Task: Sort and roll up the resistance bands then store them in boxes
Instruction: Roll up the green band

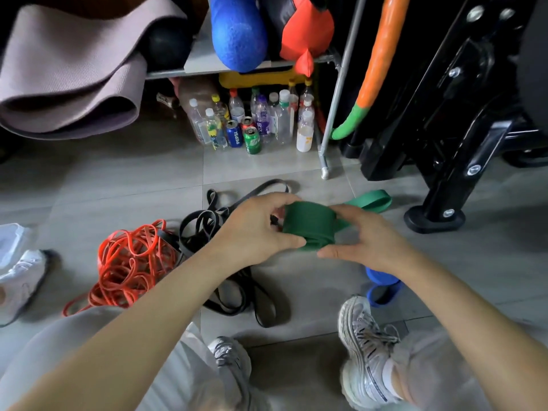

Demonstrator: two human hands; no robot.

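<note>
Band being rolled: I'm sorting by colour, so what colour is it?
The band is green; head view.

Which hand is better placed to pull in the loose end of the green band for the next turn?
Probably the right hand: the wide green rubber band trails its loose tail out on that side, while the left hand pinches the roll's other end.

Bottles (283,117) and cans (252,140) crowd beneath the shelf (207,65) (a rolled mat (68,75) lies left).

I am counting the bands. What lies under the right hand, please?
A blue band, apparently rolled, on the floor. The right hand, gripping the green band, hides its top.
</note>
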